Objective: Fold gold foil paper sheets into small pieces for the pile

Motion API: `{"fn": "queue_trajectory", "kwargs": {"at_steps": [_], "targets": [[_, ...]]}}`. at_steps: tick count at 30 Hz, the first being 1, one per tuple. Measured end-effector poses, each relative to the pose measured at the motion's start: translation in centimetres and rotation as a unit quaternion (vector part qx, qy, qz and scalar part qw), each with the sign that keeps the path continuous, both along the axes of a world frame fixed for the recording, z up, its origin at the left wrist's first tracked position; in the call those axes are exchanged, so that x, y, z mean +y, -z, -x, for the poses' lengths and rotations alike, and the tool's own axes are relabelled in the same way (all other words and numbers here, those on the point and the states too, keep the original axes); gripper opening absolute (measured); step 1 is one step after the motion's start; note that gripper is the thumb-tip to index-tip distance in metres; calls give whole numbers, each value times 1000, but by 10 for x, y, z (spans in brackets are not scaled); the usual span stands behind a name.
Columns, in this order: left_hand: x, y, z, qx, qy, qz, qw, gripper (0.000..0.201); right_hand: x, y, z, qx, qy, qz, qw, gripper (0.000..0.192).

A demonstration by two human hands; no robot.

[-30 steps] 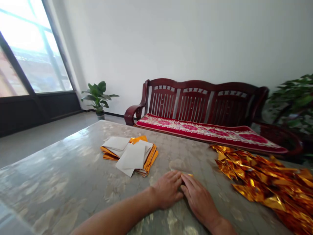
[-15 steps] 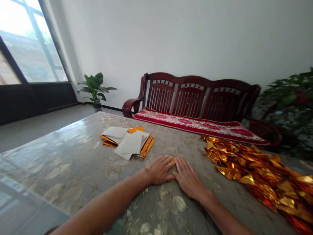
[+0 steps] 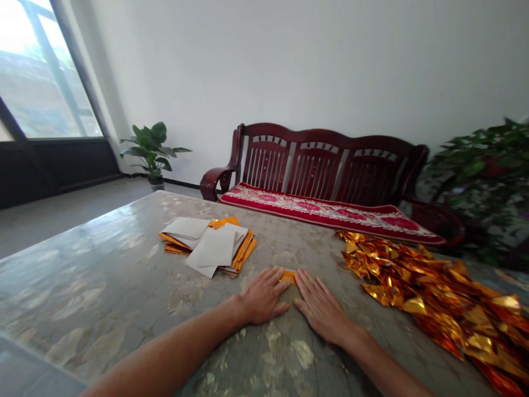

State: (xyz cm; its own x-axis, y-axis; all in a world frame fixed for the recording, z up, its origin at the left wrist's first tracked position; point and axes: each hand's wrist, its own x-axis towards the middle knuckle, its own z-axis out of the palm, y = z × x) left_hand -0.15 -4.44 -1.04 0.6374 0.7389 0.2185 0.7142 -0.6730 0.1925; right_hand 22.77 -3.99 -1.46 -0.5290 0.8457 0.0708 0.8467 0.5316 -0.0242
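A small piece of gold foil paper [image 3: 288,276] lies flat on the table, partly covered by my fingers. My left hand [image 3: 264,295] rests palm down, its fingertips on the paper's left end. On the right end press the fingertips of my right hand [image 3: 320,303], also palm down. Both hands have their fingers stretched out, with the thumbs pointing toward each other. Farther left sits a stack of paper sheets [image 3: 217,247], white on top with orange-gold edges. To the right spreads a long heap of folded gold foil pieces [image 3: 430,292].
The table [image 3: 124,286] has a glossy floral cover. Beyond its far edge stands a dark red wooden bench [image 3: 314,160] with a red patterned cushion [image 3: 330,212]. Potted plants stand at the left [image 3: 152,151] and right [image 3: 487,176]; a window [image 3: 45,77] is at far left.
My hands have moved slightly apart, my left hand going left, so more of the gold paper shows between them. The camera view has turned a little to the right.
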Motion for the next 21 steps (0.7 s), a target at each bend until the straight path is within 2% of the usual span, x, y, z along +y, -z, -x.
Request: {"fn": "queue_trajectory", "kwargs": {"at_steps": [3, 6, 8, 11, 16, 21], "targets": [[-4, 2, -2, -6, 9, -2, 1000, 60, 6, -4, -10, -3, -21, 2, 1000, 60], [-7, 3, -13, -18, -3, 6, 1000, 65, 17, -9, -20, -14, -31, -11, 999, 57], [-7, 3, -22, -32, -21, 10, 999, 62, 25, -13, -22, -25, -22, -37, 999, 53], [-6, -1, -33, -54, -46, 9, 997, 52, 30, -20, -17, -24, -16, -100, 995, 38], [3, -3, -32, -109, -68, 16, 992, 33, 25, -28, 2, -30, -96, -164, 981, 14], [18, -3, -22, -136, -72, 51, 987, 39, 30, -27, 13, -99, -153, -246, 952, 13]]}}
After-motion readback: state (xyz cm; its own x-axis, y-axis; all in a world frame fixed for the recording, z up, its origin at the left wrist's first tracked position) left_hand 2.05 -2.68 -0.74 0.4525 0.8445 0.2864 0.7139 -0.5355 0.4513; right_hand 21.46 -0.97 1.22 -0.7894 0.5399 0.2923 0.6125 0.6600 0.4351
